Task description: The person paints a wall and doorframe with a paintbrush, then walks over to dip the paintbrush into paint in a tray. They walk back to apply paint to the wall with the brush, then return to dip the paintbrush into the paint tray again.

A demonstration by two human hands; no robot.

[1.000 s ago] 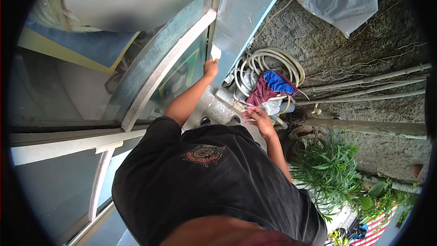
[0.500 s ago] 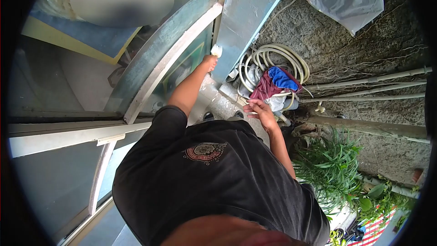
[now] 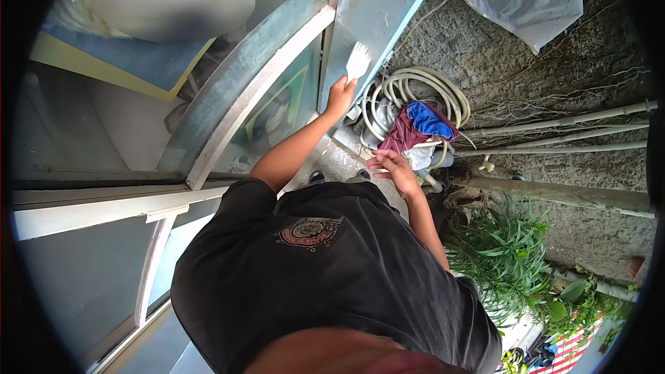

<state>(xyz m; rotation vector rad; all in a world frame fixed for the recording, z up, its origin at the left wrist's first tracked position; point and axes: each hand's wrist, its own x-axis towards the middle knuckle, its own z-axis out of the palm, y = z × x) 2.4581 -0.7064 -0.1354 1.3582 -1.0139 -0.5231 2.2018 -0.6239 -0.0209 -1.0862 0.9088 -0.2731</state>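
My left hand point(image 3: 341, 95) is closed around a paintbrush with wide white bristles point(image 3: 358, 59). The bristles point up against the light blue wall strip point(image 3: 360, 10) beside the glass door frame; whether they touch it is hard to tell. My fingers hide most of the brush handle. Lower and to the right, my right hand point(image 3: 395, 170) hangs in front of my body, fingers loosely apart, with nothing visible in it. Just beyond that hand is a maroon and blue cloth point(image 3: 419, 125) lying on a coiled pale hose point(image 3: 450, 90).
Glass panels with a curved white frame point(image 3: 267, 83) line my left. On the right stands a rough grey wall point(image 3: 540, 83) with pipes point(image 3: 561, 125) along it and a plastic sheet point(image 3: 523, 0) above. Leafy plants point(image 3: 502, 246) grow near my right arm.
My left hand has swung right, away from the door frame edge, with the brush now turned flat side into view. My right hand has barely moved.
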